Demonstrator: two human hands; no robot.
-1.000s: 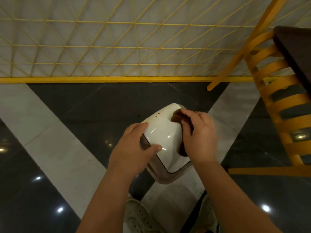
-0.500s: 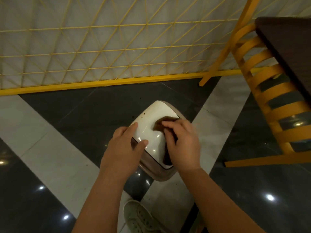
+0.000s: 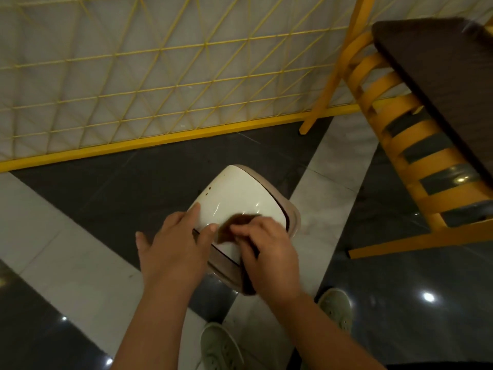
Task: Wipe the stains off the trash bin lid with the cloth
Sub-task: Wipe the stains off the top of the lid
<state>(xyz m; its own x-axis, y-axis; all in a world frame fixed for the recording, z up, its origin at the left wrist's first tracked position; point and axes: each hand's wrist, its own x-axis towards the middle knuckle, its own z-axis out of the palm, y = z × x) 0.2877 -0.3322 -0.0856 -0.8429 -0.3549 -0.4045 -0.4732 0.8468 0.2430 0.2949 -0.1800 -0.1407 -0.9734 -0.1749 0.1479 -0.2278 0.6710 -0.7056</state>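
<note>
Brown stains (image 3: 208,191) at the glossy white plastic bin lid's (image 3: 240,194) 10 o'clock edge could be missed.
The dark brown cloth (image 3: 231,226) is gripped by the right hand (image 3: 269,252) at 6 o'clock; the lid is steadied by the left hand (image 3: 176,249), fingers extended.

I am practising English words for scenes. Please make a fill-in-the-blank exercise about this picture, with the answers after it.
1. The right hand presses a brown ____ on the lid.
2. The left hand rests on the lid's ____ side.
3. Small brown ____ show near the lid's far left edge.
4. The chair at the right is ____.

Missing words: cloth; left; stains; yellow
</note>
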